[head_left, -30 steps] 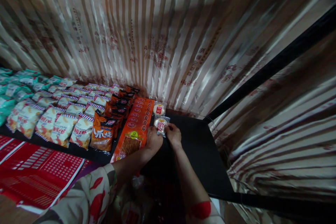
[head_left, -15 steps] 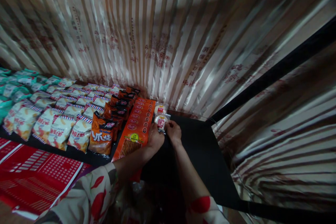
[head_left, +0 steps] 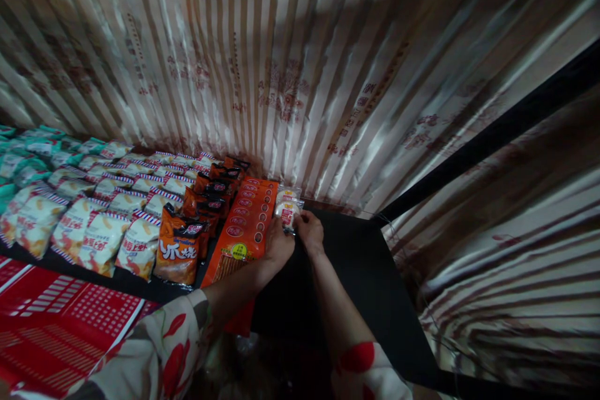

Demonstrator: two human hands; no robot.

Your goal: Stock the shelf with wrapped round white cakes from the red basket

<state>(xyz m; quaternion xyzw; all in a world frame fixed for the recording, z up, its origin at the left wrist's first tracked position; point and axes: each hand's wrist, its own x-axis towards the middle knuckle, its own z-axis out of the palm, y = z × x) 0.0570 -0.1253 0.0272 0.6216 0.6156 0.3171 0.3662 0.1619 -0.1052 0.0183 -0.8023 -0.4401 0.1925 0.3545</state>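
Note:
A small clear-wrapped white snack packet (head_left: 287, 211) with a red label lies at the back of the black shelf. My left hand (head_left: 280, 244) has its fingers closed at the packet's near left edge. At its right edge my right hand (head_left: 309, 231) pinches the wrapper. Just behind it sits another white snack packet (head_left: 287, 193), partly overlapped. Against my left hand lies a long orange snack pack (head_left: 246, 212) with a yellow round sticker; my left forearm crosses its lower part.
Left of the orange pack stand rows of orange-and-black snack bags (head_left: 178, 247), then white shrimp snack bags (head_left: 109, 240) and green bags (head_left: 28, 165). A red basket (head_left: 60, 319) is at lower left. Striped curtain (head_left: 290, 75) hangs behind; a black pole (head_left: 469, 144) slants on the right.
The held white packet has shifted slightly back, overlapping the one behind it more. Both hands remain at its edges. The view has tilted a little.

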